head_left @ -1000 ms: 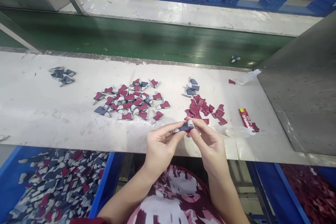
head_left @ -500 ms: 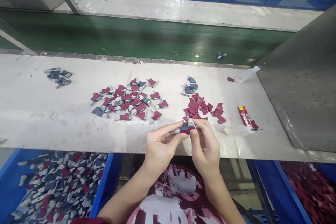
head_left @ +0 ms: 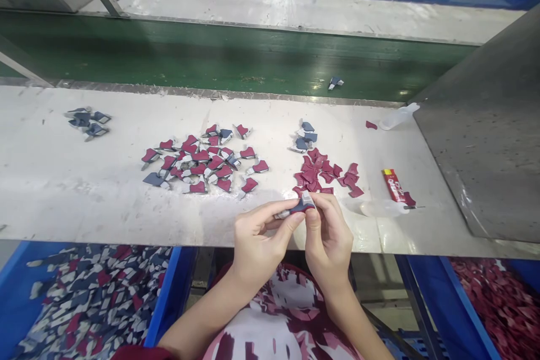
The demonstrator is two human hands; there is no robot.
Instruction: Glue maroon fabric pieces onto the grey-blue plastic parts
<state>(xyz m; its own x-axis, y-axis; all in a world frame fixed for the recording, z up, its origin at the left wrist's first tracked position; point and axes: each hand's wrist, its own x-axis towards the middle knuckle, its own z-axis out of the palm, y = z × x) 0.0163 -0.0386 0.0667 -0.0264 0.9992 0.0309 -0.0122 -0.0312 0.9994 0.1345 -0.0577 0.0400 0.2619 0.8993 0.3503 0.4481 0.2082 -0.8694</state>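
Between my two hands, over the table's front edge, is a small blue, grey and red moulded piece (head_left: 300, 206). My left hand (head_left: 264, 236) pinches its left end with thumb and forefinger. On the other end, the thumb and fingers of my right hand (head_left: 329, 232) press around it, the thumb low on its red face. Just beyond my hands lies a pile of loose red flat pieces (head_left: 311, 173). Several blue and grey pieces (head_left: 306, 138) rest behind that pile. To the left spreads a heap of pieces with red faces (head_left: 200, 160).
A green conveyor belt (head_left: 177, 62) runs behind the white table (head_left: 105, 208), carrying one piece. At right are a red packet (head_left: 393, 184), clear plastic bottles (head_left: 399, 117) and a metal housing (head_left: 485, 135). Blue bins (head_left: 162, 298) of parts stand below on both sides.
The piece on the belt has shifted left. My hands still grip the same moulded piece, with the thumbs pressed on it; its red face now shows as a thinner strip.
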